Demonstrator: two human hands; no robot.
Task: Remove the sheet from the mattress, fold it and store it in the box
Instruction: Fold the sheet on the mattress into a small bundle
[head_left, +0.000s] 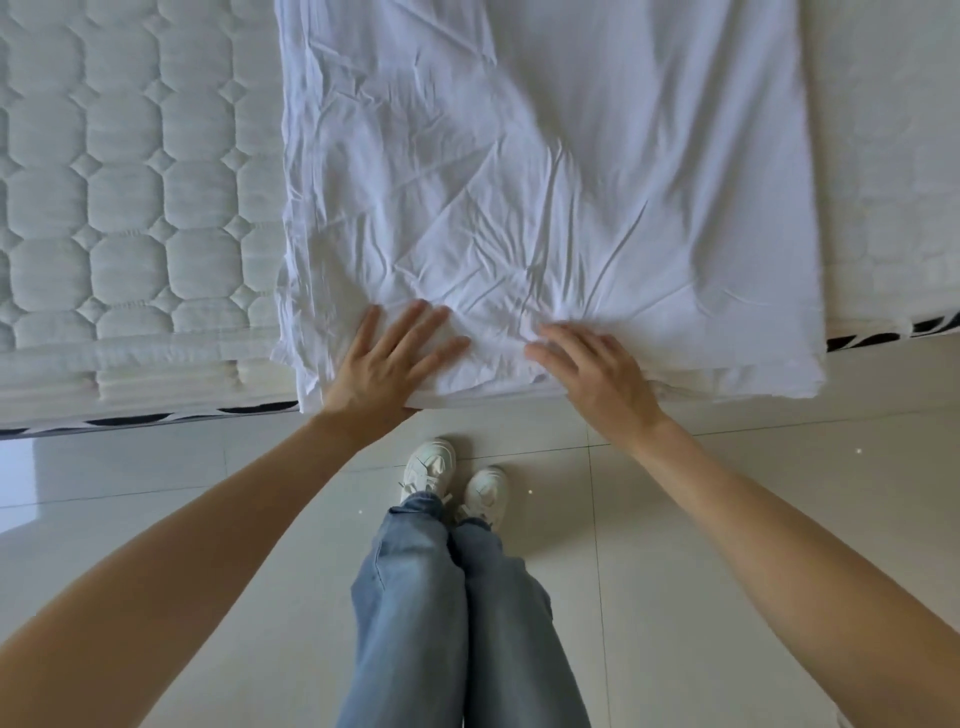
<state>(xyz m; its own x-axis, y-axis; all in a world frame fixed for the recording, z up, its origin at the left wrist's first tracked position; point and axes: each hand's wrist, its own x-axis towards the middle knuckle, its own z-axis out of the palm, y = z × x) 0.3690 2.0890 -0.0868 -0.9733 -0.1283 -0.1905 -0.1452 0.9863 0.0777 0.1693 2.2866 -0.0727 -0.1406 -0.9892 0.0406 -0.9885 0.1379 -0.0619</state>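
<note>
1. Head view: the white sheet (545, 182) lies folded into a long, creased strip on the quilted mattress (119, 208), its near end stacked in layers at the mattress's front edge and hanging slightly over it.
2. The left hand (387, 358) rests flat on the sheet's near end, left of the strip's middle, fingers spread and straight, grasping nothing.
3. The right hand (592, 369) lies palm down on the sheet's near end, right of the left hand, fingers loosely extended and pressing the cloth, nothing grasped; creases fan out from both hands.
4. Below the mattress edge, on the pale tiled floor (727, 519), stand the person's white sneakers (452, 478) and blue jeans (457, 623).
5. No box shows in this view.
</note>
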